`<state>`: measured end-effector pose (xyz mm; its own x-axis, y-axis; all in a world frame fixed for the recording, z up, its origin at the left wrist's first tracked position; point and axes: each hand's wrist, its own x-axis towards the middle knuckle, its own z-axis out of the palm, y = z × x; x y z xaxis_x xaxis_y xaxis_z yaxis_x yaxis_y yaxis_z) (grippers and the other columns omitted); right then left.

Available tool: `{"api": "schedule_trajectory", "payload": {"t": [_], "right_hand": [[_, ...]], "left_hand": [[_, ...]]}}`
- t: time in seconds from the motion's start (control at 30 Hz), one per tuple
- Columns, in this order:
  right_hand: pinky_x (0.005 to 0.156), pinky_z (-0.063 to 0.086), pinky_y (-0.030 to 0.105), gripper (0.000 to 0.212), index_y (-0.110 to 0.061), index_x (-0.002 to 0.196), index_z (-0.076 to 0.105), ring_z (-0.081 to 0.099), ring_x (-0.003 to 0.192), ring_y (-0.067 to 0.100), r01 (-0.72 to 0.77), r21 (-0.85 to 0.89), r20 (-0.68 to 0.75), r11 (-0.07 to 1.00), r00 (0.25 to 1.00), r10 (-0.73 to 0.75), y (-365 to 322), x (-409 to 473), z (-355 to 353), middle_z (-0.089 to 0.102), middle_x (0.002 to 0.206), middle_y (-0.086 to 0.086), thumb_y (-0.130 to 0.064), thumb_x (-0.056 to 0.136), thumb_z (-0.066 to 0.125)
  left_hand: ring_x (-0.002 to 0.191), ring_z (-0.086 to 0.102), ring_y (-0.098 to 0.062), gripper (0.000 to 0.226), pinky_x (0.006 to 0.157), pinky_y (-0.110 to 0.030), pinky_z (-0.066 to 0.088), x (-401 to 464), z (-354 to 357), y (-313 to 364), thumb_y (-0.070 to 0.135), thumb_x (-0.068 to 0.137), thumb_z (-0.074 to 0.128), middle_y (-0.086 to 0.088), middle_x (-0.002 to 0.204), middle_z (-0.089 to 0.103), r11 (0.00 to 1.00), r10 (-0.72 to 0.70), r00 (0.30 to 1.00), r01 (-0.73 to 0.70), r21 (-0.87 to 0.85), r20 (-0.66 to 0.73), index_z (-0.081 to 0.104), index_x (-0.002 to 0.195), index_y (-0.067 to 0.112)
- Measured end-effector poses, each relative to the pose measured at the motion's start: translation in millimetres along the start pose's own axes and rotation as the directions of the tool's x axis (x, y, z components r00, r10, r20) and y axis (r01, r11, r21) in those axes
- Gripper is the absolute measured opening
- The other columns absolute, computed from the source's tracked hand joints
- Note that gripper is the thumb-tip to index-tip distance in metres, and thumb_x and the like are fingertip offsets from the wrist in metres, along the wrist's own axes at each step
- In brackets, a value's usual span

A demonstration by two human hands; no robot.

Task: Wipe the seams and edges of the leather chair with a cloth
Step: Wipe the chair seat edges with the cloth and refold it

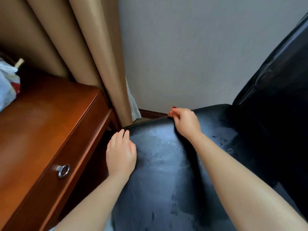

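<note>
Black leather chair (166, 164) fills the lower centre of the head view; seat worn and scuffed, with a paler sheen over the middle that I take for damp or wiped surface, though I cannot confirm it. Backrest rises dark at right.

Left hand (121, 155) lies flat at the seat's left front corner, fingers (122, 135) straight and together, holding nothing. Right hand (185, 120) sits at the far edge of the seat, fingers curled round something small and reddish (173, 107) at the seam. This may be the cloth, but so little shows that I cannot tell.

Progress, my judgement: work is under way along the far edge seam. Left side edge, near front edge and the seat-to-backrest crease show no clear sign either way; I count them as still to do.

Surroundings: wooden worktop (41, 130) with a ring-pull drawer handle (63, 170) stands just beside the chair's left edge, leaving a narrow gap there. Tan curtain (75, 39) hangs near the far corner. White plastic bag (6, 87) rests on the worktop. Grey wall (200, 47) behind.
</note>
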<state>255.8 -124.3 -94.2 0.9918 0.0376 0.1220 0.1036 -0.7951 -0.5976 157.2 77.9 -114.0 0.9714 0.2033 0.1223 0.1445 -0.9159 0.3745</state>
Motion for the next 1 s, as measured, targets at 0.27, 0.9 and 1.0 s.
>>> {"api": "schedule_trajectory", "payload": {"t": [0.27, 0.9, 1.0], "right_hand": [[0.083, 0.046, 0.013, 0.019, -0.012, 0.092, 0.074, 0.063, 0.093, -0.002, -0.239, 0.418, 0.016, 0.877, 0.966, 0.256, -7, -28, -19, 0.071, 0.102, -0.004, -0.007, 0.092, 0.056], [0.035, 0.025, 0.016, 0.017, -0.017, 0.107, 0.065, 0.03, 0.027, 0.018, -0.535, 0.74, 0.196, 0.408, 0.752, 0.629, -58, -227, -111, 0.04, 0.039, 0.009, -0.021, 0.096, 0.054], [0.034, 0.025, 0.017, 0.02, -0.015, 0.111, 0.064, 0.031, 0.026, 0.016, -0.516, 0.771, 0.181, 0.373, 0.739, 0.649, -59, -255, -119, 0.043, 0.036, 0.006, -0.018, 0.097, 0.05]], "left_hand": [[0.092, 0.062, -0.032, 0.029, 0.083, -0.044, 0.048, 9, -22, 13, 0.01, 0.082, 0.052, -0.011, 0.098, 0.068, 0.951, 0.193, 0.978, -0.206, 0.229, 0.079, 0.065, 0.107, 0.004], [0.108, 0.052, -0.025, 0.023, 0.081, -0.032, 0.044, -142, -87, 94, 0.013, 0.091, 0.039, -0.007, 0.116, 0.058, 0.928, 0.191, 0.802, -0.335, 0.162, 0.566, 0.056, 0.107, 0.009], [0.109, 0.051, -0.025, 0.023, 0.081, -0.033, 0.044, -166, -90, 100, 0.018, 0.091, 0.042, -0.006, 0.118, 0.057, 0.923, 0.21, 0.774, -0.359, 0.142, 0.597, 0.055, 0.109, 0.01]]}}
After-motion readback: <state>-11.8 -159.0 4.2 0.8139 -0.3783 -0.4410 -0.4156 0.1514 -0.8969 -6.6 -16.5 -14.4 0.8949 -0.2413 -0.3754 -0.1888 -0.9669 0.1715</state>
